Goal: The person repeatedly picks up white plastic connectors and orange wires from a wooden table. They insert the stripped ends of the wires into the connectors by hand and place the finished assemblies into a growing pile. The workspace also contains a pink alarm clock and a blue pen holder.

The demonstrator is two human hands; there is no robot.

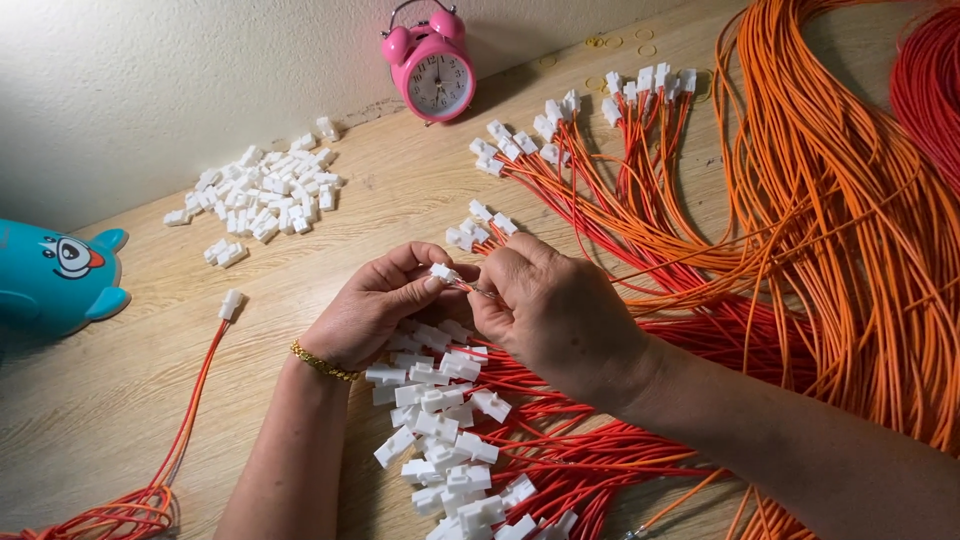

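Finished plugs [450,440] lie nearest on the table [90,400]. Above them, the left hand [375,310] pinches a white plug [443,272] between its fingertips, and the right hand [555,310] is closed on a wire [480,291] at that plug. Farther back lie loose plugs [265,195] and a pink clock [435,70].

I work at a light wood-grain laminate bench [90,400] pushed against a cream, rough-plastered wall [180,70]. A pink twin-bell alarm clock [432,68] stands at the wall; a turquoise plastic cartoon toy [50,278] lies at my far left. Soft, even light, faint shadows.
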